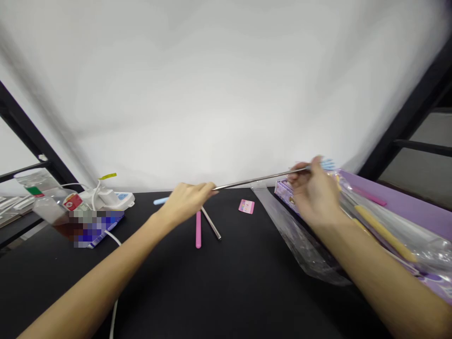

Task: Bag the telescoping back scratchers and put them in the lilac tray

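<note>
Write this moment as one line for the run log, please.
left hand: pinches end of metal rod | right hand: holds rod near blue end | black table: pink straw, metal straw

Glossy metal rod (261, 178) (polished, by the look), thin clear plastic bag (300, 245), matt black tabletop (226, 287).

Bright, even light is flooding the white backdrop (226, 94), and only faint, soft shadows are falling on the black bench (169, 292)! Wide-angle distortion is bowing the black frame bars (35, 132) at the edges, while the right hand (314, 195) is blurring slightly.
</note>
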`<state>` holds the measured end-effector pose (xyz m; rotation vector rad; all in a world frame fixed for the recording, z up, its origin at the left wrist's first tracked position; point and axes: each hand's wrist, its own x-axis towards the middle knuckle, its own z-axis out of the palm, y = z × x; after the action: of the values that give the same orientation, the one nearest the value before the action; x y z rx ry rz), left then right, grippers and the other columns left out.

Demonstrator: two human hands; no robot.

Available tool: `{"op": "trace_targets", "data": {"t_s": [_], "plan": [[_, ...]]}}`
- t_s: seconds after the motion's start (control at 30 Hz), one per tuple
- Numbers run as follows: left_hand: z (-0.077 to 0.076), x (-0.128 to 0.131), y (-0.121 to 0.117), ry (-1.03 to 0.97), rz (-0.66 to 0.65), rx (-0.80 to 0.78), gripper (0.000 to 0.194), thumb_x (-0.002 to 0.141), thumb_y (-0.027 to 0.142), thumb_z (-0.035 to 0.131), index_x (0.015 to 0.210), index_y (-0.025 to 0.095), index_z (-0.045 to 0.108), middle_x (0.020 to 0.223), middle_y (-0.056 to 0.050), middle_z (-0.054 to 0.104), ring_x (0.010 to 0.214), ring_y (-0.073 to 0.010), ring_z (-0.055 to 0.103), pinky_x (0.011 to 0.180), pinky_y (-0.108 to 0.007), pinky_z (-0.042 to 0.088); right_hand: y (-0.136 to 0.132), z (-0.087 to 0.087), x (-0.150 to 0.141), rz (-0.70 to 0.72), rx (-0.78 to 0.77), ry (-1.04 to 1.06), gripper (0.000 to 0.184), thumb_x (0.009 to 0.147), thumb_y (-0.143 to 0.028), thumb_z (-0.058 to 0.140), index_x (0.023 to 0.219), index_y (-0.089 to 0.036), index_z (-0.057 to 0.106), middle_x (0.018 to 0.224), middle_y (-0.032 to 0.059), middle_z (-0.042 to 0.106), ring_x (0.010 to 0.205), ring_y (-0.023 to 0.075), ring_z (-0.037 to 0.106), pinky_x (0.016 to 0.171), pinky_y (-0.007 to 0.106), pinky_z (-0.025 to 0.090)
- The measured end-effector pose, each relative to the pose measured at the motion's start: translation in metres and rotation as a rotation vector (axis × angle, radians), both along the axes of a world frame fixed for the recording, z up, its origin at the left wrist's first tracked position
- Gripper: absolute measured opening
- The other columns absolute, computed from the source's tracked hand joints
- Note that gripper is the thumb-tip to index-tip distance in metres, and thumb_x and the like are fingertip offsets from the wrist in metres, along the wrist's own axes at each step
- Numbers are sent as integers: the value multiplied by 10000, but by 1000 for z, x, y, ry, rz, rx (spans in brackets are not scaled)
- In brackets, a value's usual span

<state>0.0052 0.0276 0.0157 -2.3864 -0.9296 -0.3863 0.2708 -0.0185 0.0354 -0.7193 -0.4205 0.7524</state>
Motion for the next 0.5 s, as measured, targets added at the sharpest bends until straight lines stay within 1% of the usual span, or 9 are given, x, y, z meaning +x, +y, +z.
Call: {"op": "trace_targets", "data": {"t_s": [0.03, 0.07, 0.13, 0.2, 0.27, 0.3, 0.37, 0.43, 0.5], "plan": [[-2, -8, 2, -23, 6, 8, 277, 1054, 357, 336, 1012, 204, 563, 789, -23, 736, 648, -186, 688, 508, -273, 268, 0, 4, 7, -91, 5, 52, 454, 1016, -376, 446, 618, -178, 537, 602, -24, 530, 462, 65, 450, 440, 198, 395], [-3, -14, 4, -38, 10, 17, 248, 1047, 336, 365, 993, 203, 567, 787, -19, 736, 624, -181, 680, 505, -276, 264, 1, 6, 11, -136, 4, 68, 475, 1024, -383, 421, 609, -176, 526, 594, -26, 519, 459, 63, 441, 436, 195, 389], [-4, -16, 5, -70, 13, 47, 245, 1037, 344, 395, 961, 192, 572, 779, -25, 730, 611, -179, 671, 506, -280, 262, 1, 5, 9, -117, 20, 68, 484, 1028, -390, 412, 608, -171, 512, 594, -28, 514, 462, 58, 441, 440, 189, 383], [-3, -6, 1, -67, -37, 84, 277, 1046, 355, 362, 990, 198, 583, 794, -23, 728, 596, -167, 656, 495, -281, 242, 1, 1, -1, -26, 15, 33, 460, 1005, -420, 460, 623, -170, 519, 604, -26, 527, 470, 59, 455, 445, 190, 385], [0, 8, -2, -20, -105, 119, 318, 1059, 342, 302, 1026, 220, 594, 720, 1, 701, 534, -148, 614, 476, -285, 196, 1, -1, -9, 31, 8, -12, 430, 944, -486, 551, 646, -177, 533, 620, -27, 545, 479, 65, 470, 452, 196, 404], [2, 14, -3, -15, -126, 139, 335, 1062, 345, 288, 1024, 225, 598, 690, 7, 688, 513, -141, 596, 473, -285, 183, 0, -1, -9, 14, 11, -27, 418, 912, -502, 595, 650, -183, 531, 620, -30, 548, 475, 67, 466, 447, 200, 404], [6, 20, -2, -24, -149, 169, 349, 1063, 353, 287, 982, 224, 601, 646, 12, 663, 498, -132, 573, 474, -283, 180, -1, 3, -3, -41, 36, -42, 389, 899, -479, 626, 660, -188, 530, 635, -31, 563, 480, 67, 462, 461, 204, 414], [7, 18, 2, -47, -163, 185, 342, 1059, 357, 310, 934, 215, 595, 638, 10, 660, 509, -129, 572, 481, -279, 197, -2, 9, 6, -84, 51, -31, 373, 934, -438, 592, 666, -184, 536, 648, -25, 570, 488, 64, 455, 476, 206, 418], [6, 14, 6, -63, -185, 203, 327, 1055, 346, 335, 902, 208, 588, 635, 13, 662, 504, -125, 564, 488, -277, 217, -2, 13, 13, -95, 49, -20, 382, 969, -414, 536, 671, -177, 549, 658, -18, 569, 490, 62, 446, 475, 204, 412]]}}
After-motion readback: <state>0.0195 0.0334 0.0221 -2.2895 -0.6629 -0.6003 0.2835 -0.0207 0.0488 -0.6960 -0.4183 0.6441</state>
